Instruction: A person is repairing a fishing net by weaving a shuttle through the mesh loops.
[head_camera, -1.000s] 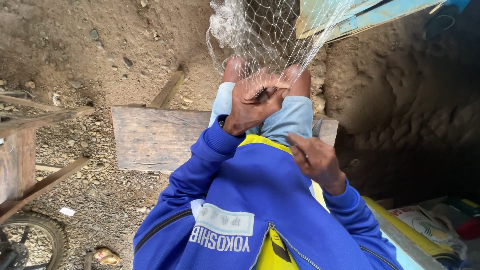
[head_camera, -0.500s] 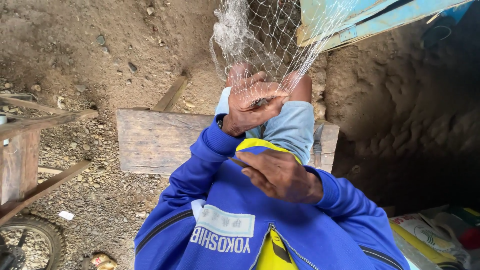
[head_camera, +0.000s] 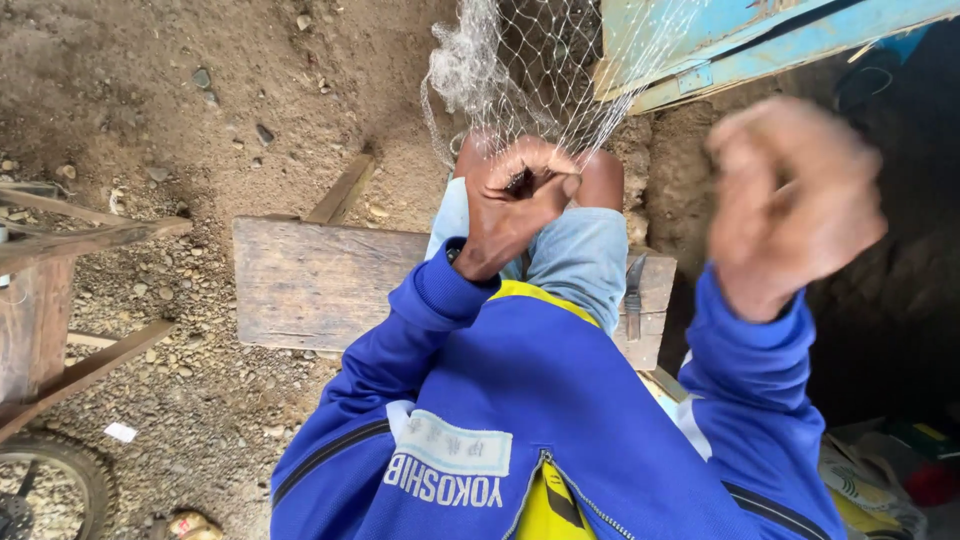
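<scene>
The person's left hand (head_camera: 515, 200) is curled into a tight fist over the knees, its fingers pinched shut on the lower edge of a fine fishing net (head_camera: 540, 80). The net rises from that hand toward the top of the view, spreading into open mesh on the way up, with a denser bunched wad hanging just above and to the left of the knuckles. Directly under the hand lie the person's knees in light blue trousers (head_camera: 575, 260), and the blue jacket sleeve (head_camera: 400, 340) runs back from the wrist toward the camera.

The right hand (head_camera: 790, 205) is raised well to the right of the left one, close to the lens and blurred. Its fingers are bent inward in a loose fist; whether a strand or a tool is held in them cannot be told from the blur.

Beneath and behind the left hand is a weathered wooden bench (head_camera: 320, 285), on which the person sits. A knife (head_camera: 634, 295) rests on the plank just below and to the right of the left hand, between the two sleeves. Above the right hand a blue painted plank (head_camera: 740, 45) crosses the top of the view. Far to the left of both hands stand a wooden cart frame (head_camera: 60, 300) and a wheel (head_camera: 55, 490) on gravelly dirt ground (head_camera: 150, 90).
</scene>
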